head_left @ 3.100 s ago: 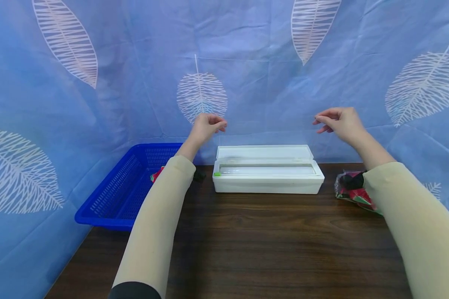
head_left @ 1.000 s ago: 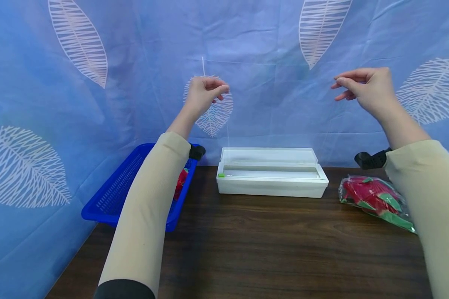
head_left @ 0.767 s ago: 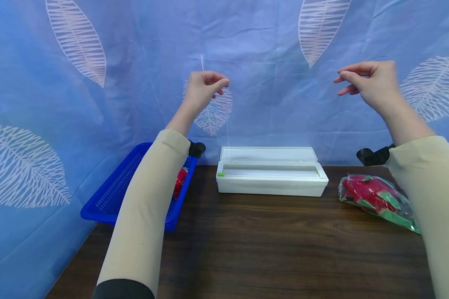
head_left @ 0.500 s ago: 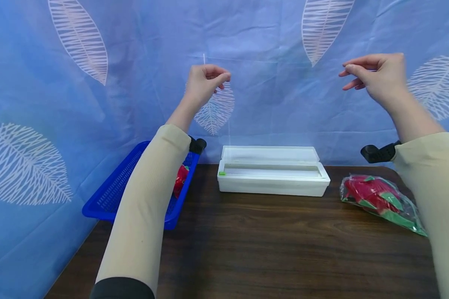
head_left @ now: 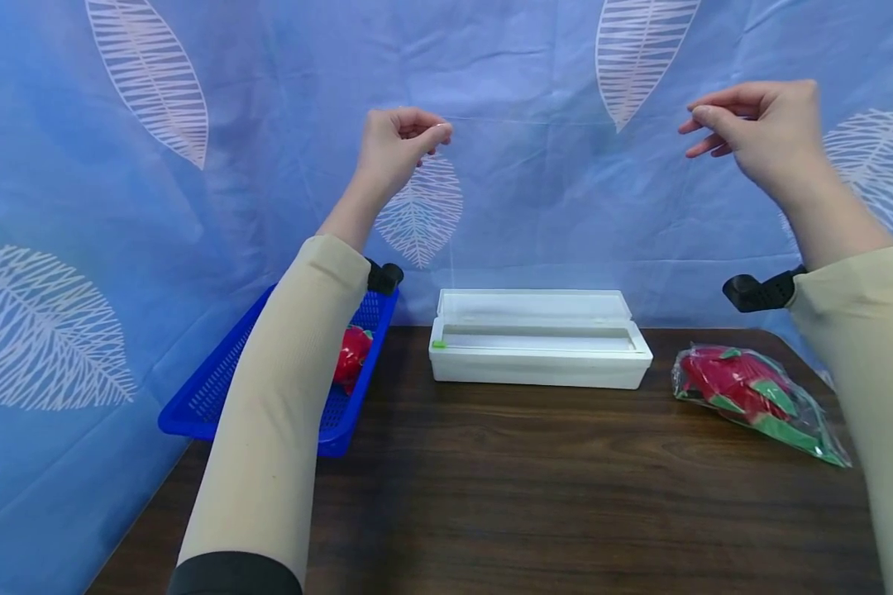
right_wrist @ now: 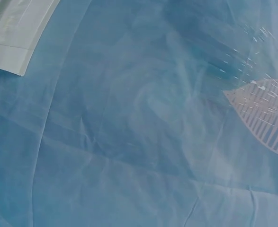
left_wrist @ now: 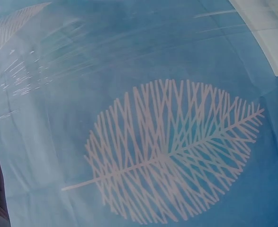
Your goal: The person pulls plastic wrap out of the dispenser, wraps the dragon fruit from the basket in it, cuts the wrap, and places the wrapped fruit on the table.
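A sheet of clear cling film [left_wrist: 20,71] is stretched up from the white cling film dispenser [head_left: 539,369], faint in the head view but glinting in both wrist views. My left hand [head_left: 398,149] pinches its left upper end between thumb and fingers. The right hand [head_left: 770,128] pinches the other end, high on the right. Below them the dispenser stands on the table with its lid raised and a green slider [head_left: 438,344] at its left end. Only slivers of the left hand and right hand edge into the wrist views.
At the left is a blue basket [head_left: 193,421] with a red fruit, seemingly a dragon fruit [head_left: 353,355], partly behind my left sleeve. A red and green dragon fruit in clear plastic [head_left: 752,392] lies at the table's right. A leaf-print curtain [head_left: 491,207] hangs behind.
Both hands have risen from just above the dispenser, and the right has also moved further right. The cling film is drawn out higher. Dispenser, basket and wrapped fruit stay put.
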Tool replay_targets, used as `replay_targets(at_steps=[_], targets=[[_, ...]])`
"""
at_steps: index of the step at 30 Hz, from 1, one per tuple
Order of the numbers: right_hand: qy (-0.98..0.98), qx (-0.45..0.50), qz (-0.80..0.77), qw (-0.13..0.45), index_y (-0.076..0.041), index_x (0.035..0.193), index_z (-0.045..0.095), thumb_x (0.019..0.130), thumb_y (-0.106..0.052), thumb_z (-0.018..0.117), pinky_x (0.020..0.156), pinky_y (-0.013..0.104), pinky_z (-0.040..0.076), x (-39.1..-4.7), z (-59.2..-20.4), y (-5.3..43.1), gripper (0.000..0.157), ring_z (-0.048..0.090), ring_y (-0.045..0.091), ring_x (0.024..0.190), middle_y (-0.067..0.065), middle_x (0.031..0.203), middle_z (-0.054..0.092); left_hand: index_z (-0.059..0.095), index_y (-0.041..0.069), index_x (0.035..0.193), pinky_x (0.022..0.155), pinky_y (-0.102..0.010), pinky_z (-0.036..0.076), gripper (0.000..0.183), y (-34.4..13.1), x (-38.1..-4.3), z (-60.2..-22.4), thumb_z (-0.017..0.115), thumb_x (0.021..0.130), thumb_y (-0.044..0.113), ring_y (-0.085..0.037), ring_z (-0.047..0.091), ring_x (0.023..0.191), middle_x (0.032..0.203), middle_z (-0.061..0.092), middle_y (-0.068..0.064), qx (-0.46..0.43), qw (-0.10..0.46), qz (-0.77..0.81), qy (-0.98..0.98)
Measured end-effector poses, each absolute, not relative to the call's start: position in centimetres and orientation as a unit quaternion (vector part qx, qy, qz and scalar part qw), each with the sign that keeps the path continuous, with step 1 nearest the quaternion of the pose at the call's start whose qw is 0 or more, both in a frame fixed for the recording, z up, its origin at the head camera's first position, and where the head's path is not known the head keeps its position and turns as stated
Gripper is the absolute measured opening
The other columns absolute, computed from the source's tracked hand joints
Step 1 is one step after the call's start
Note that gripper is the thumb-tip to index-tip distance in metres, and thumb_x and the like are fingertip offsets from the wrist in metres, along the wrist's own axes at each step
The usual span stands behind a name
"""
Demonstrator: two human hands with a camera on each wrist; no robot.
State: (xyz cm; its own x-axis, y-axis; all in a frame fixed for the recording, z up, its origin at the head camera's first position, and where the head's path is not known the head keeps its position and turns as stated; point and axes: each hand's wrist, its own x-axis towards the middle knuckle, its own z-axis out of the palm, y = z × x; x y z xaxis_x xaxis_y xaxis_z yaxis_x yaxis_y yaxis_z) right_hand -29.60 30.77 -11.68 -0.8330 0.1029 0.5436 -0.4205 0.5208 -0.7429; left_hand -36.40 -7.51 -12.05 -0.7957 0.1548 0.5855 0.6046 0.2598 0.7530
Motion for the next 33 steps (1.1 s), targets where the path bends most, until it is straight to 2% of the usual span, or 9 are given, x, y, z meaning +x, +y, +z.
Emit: replay_targets(at_steps=[11,14,20,24,26,30,32,33], targets=[[-0.836,0.089,0.449,0.303,-0.013,0.119,0.071,0.096,-0.024,0.060,0.064,0.008,0.041,-28.9,-11.1,30.4,0.027,0.058,-0.002,0.078,-0.021,0.083,0.063,0.075,0.001,0.094,0.074,-0.024,0.041,0.017,-7.4,-35.7,-11.2,0.072,0.090,0.017,-0.014,0.057,0.086,0.085,0.068,-0.002,-0.276,0.244,-0.526,-0.766],[-0.834,0.089,0.451,0.305,-0.013,0.117,0.072,0.096,-0.023,0.060,0.063,0.008,0.040,-28.6,-10.8,30.4,0.026,0.055,-0.001,0.081,-0.021,0.083,0.064,0.075,0.000,0.095,0.074,-0.024,0.040,0.017,-7.4,-35.6,-11.0,0.072,0.090,0.016,-0.014,0.057,0.086,0.085,0.068,-0.001,-0.276,0.243,-0.533,-0.762],[-0.844,0.067,0.434,0.308,-0.016,0.117,0.072,0.095,-0.029,0.061,0.070,0.014,0.036,-28.2,-10.5,30.5,0.028,0.045,-0.002,0.094,-0.023,0.083,0.062,0.074,-0.001,0.096,0.075,-0.024,0.043,0.017,-7.5,-35.3,-10.9,0.072,0.089,0.015,-0.016,0.057,0.087,0.087,0.067,-0.001,-0.280,0.223,-0.564,-0.744],[-0.850,0.059,0.425,0.307,-0.017,0.119,0.071,0.095,-0.034,0.060,0.076,0.019,0.035,-28.0,-10.3,30.6,0.032,0.043,-0.001,0.096,-0.022,0.087,0.062,0.074,0.000,0.095,0.076,-0.026,0.045,0.016,-7.5,-34.9,-10.8,0.072,0.089,0.014,-0.017,0.060,0.087,0.090,0.069,-0.006,-0.285,0.205,-0.585,-0.731],[-0.850,0.060,0.426,0.303,-0.017,0.120,0.070,0.095,-0.035,0.059,0.085,0.020,0.035,-27.9,-10.2,30.6,0.033,0.045,-0.001,0.096,-0.021,0.089,0.062,0.074,0.001,0.096,0.076,-0.027,0.047,0.016,-7.5,-34.8,-10.7,0.072,0.090,0.015,-0.018,0.062,0.087,0.091,0.070,-0.008,-0.285,0.192,-0.595,-0.727],[-0.843,0.083,0.440,0.296,-0.014,0.120,0.068,0.096,-0.033,0.057,0.107,0.023,0.028,-28.0,-10.4,30.5,0.033,0.053,0.000,0.096,-0.016,0.090,0.064,0.073,0.001,0.098,0.077,-0.030,0.051,0.017,-7.6,-34.6,-10.7,0.070,0.090,0.016,-0.021,0.066,0.086,0.089,0.072,-0.007,-0.280,0.172,-0.609,-0.722],[-0.835,0.097,0.456,0.293,-0.013,0.118,0.068,0.095,-0.031,0.058,0.111,0.024,0.025,-27.9,-10.4,30.4,0.032,0.058,-0.001,0.093,-0.014,0.090,0.065,0.073,0.002,0.097,0.078,-0.032,0.052,0.017,-7.6,-34.5,-10.7,0.070,0.090,0.016,-0.022,0.066,0.084,0.088,0.071,-0.007,-0.279,0.172,-0.611,-0.721],[-0.829,0.107,0.464,0.293,-0.011,0.118,0.068,0.095,-0.031,0.058,0.109,0.022,0.028,-27.9,-10.4,30.4,0.032,0.060,-0.001,0.090,-0.012,0.090,0.066,0.073,0.002,0.097,0.078,-0.033,0.052,0.017,-7.6,-34.4,-10.7,0.070,0.090,0.017,-0.022,0.066,0.084,0.088,0.071,-0.007,-0.280,0.173,-0.611,-0.720]])
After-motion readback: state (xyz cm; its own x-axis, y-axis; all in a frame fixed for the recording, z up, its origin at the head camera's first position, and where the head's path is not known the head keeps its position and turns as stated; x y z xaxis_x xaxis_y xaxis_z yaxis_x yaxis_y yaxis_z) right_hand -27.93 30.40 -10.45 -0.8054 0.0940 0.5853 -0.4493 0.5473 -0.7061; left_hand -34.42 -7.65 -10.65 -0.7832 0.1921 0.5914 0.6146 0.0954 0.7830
